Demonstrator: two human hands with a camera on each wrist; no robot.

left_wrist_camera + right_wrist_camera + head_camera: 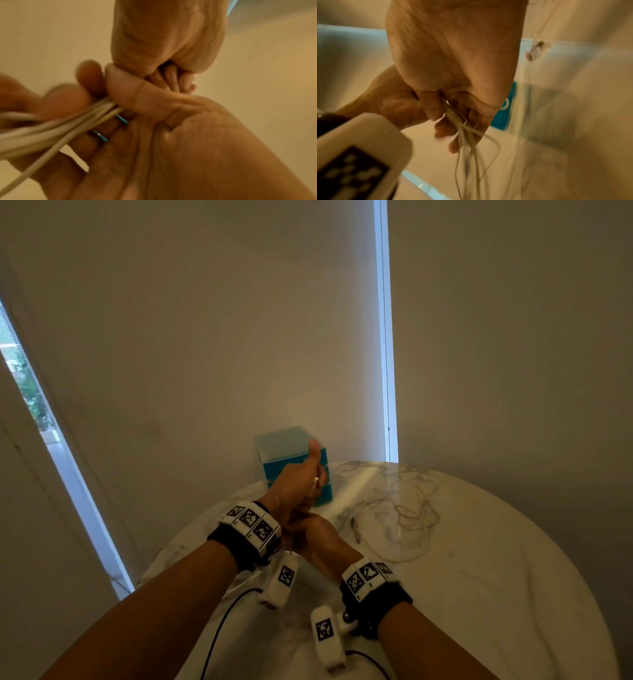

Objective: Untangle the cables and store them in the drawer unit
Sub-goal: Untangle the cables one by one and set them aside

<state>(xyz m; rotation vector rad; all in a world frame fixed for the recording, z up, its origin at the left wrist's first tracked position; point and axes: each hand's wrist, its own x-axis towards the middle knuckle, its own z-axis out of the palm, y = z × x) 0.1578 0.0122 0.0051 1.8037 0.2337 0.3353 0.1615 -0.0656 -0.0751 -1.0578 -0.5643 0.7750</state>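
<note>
A bundle of thin white cables point(51, 129) is held between both hands above the table. My left hand point(298, 481) is raised with its thumb up, in front of the blue drawer unit point(284, 446); in the left wrist view its thumb presses the strands against its fingers. My right hand point(318, 539) sits just below and against it, and in the right wrist view its fingers curl round the same cables point(464, 129), whose loops hang down. More white cable point(404, 518) lies tangled on the table to the right. The drawers look closed.
The round white marble table point(479, 577) carries the drawer unit at its far left edge, close to the wall. Black leads point(219, 628) from the wrist cameras trail over the near edge. A roller blind covers the window behind.
</note>
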